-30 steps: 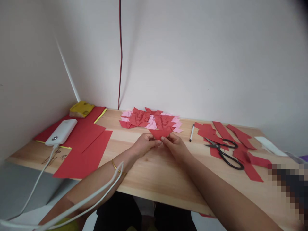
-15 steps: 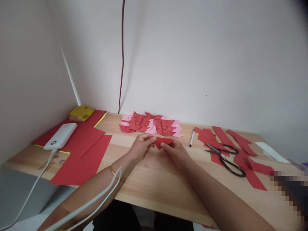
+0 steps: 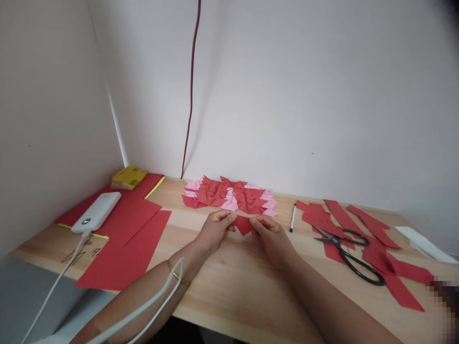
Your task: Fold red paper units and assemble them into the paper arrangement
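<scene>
A small folded piece of red paper (image 3: pixel 244 225) is stretched between my two hands, its point facing down toward me. My left hand (image 3: pixel 217 230) pinches its left end between thumb and fingers. On the right end, my right hand (image 3: pixel 269 234) presses its thumb over the paper, with the fingers behind it. Just beyond my hands, rows of folded red and pink paper pieces (image 3: pixel 229 196) lie against one another on the wooden table (image 3: pixel 222 286).
Black-handled scissors (image 3: pixel 353 258) rest among red paper strips (image 3: pixel 339 215) on the right, beside a pen (image 3: pixel 293 218). To the left lie red sheets (image 3: pixel 143 243), a white power bank (image 3: pixel 96 212) with a cable, and a yellow packet (image 3: pixel 129 177). A white cable (image 3: pixel 143 310) crosses my left forearm.
My right thumb has shifted toward the top edge of the red paper, and more of its downward point shows. The whole view has tilted slightly, moving the table lower.
</scene>
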Demonstrator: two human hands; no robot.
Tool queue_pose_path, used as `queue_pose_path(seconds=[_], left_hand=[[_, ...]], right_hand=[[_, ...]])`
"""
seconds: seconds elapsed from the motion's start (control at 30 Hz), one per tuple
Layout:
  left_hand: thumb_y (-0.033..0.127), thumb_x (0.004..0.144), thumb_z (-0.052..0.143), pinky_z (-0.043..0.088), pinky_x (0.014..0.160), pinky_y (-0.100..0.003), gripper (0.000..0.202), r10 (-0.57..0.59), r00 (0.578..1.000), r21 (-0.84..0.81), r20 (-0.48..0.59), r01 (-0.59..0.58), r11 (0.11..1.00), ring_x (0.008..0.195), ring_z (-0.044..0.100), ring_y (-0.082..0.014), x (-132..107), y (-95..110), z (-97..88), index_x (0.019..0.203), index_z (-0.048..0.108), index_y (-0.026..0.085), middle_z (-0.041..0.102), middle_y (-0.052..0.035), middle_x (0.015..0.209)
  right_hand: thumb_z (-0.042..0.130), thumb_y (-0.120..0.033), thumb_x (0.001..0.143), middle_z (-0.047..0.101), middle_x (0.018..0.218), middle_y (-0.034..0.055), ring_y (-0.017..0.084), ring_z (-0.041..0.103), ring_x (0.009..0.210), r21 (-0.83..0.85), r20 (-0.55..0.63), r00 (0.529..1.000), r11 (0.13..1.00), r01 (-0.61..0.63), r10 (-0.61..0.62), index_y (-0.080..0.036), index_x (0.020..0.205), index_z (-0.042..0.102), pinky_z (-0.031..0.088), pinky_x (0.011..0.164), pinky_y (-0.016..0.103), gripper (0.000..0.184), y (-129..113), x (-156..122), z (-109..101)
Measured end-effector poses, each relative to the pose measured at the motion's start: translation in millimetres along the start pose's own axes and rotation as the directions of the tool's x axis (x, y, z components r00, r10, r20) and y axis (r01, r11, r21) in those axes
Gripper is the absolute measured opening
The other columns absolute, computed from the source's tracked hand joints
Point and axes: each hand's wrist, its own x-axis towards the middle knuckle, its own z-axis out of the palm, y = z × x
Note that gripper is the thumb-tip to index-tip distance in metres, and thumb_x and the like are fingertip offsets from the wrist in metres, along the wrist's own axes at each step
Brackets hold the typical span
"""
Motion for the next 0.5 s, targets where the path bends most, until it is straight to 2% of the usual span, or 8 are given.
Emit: queue_pose_path(seconds=[0.1,0.3,0.5], left_hand=[[0.043,0.071,0.069,0.036,0.056,-0.022,0.032,0.02,1.0,-0.014,-0.023,-0.02,1.0,0.053,0.046,-0.0089,2.7,-0.6,-2.6,0.063,0.061,0.013,0.052,0.0007,0.054],[0.042,0.071,0.07,0.036,0.055,-0.023,0.034,0.012,0.998,-0.139,-0.067,-0.021,0.99,0.053,0.045,-0.0088,5.2,-4.4,-3.1,0.061,0.055,0.014,0.052,0.0015,0.056],[0.043,0.071,0.07,0.035,0.053,-0.022,0.035,-0.002,0.997,-0.21,-0.08,-0.015,0.978,0.052,0.045,-0.0084,5.2,-6.0,-0.8,0.062,0.054,0.014,0.052,0.0021,0.056]], right_hand=[[0.061,-0.052,0.078,0.05,0.061,-0.0008,0.014,0.042,0.058,-0.054,0.037,0.999,0.998,0.012,-0.01,-0.02,0.072,0.066,0.031,0.055,0.026,0.033,-1.4,0.9,-1.1],[0.059,-0.046,0.081,0.056,0.07,0.0009,0.016,0.048,0.068,-0.147,0.149,0.988,0.987,0.061,-0.039,-0.02,0.069,0.065,0.035,0.063,0.027,0.029,-1.9,1.3,-3.3],[0.055,-0.05,0.084,0.049,0.063,-0.0015,0.013,0.042,0.061,-0.148,0.193,0.981,0.988,0.047,-0.018,-0.02,0.068,0.06,0.031,0.058,0.026,0.034,3.0,2.6,-5.2]])
